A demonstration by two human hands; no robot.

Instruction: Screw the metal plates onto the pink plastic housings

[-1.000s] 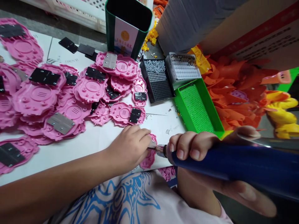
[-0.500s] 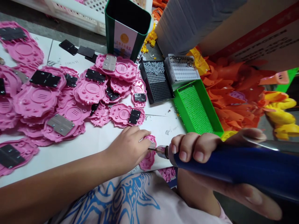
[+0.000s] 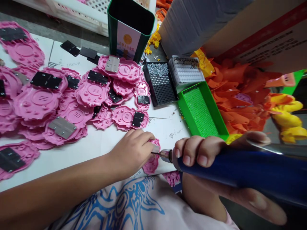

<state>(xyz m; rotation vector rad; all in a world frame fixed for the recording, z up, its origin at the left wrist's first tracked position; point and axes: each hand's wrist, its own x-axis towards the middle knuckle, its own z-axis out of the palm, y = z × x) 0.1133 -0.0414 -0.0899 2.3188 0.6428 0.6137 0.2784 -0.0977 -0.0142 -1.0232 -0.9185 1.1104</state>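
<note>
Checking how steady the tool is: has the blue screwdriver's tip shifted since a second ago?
No, barely. The blue screwdriver tip sits at the same spot on the pink part under the left hand, below the green tray. The right hand holds it.

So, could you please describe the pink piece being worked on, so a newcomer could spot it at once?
Start at the white table and follow its near edge to the left hand. The pink piece lies under those fingers, with the blue screwdriver tip against it. Unlike the heaped pink pieces further back, it lies alone.
</note>
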